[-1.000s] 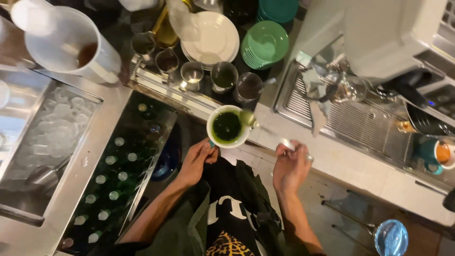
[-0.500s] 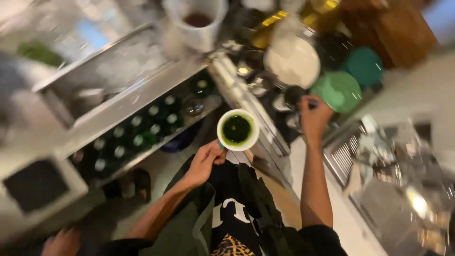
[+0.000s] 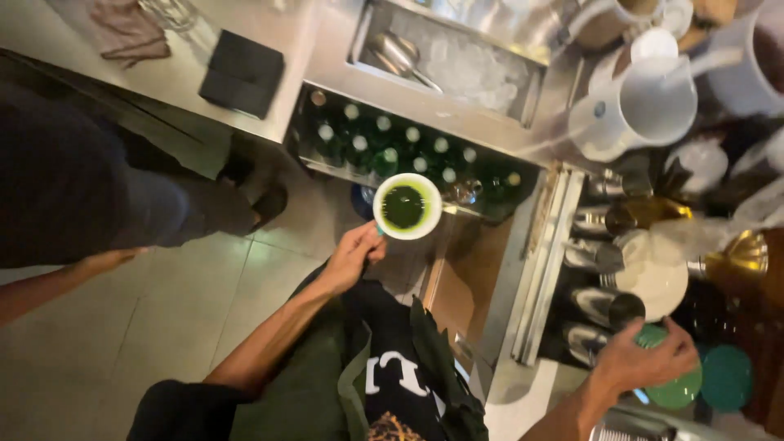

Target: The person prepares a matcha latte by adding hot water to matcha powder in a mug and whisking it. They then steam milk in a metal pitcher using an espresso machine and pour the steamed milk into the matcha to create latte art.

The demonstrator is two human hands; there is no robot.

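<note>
- The left hand (image 3: 353,257) has its grip closed around a white cup (image 3: 407,206) of green liquid.
- The right hand (image 3: 645,359), grip half-curled, rests on green plates (image 3: 682,390).

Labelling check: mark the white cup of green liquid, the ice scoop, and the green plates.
white cup of green liquid (image 3: 406,206), head view, on the green liquid surface.
ice scoop (image 3: 395,53), head view, on the metal bowl lying in the ice.
green plates (image 3: 680,390), head view, on the top plate's rim.
</note>
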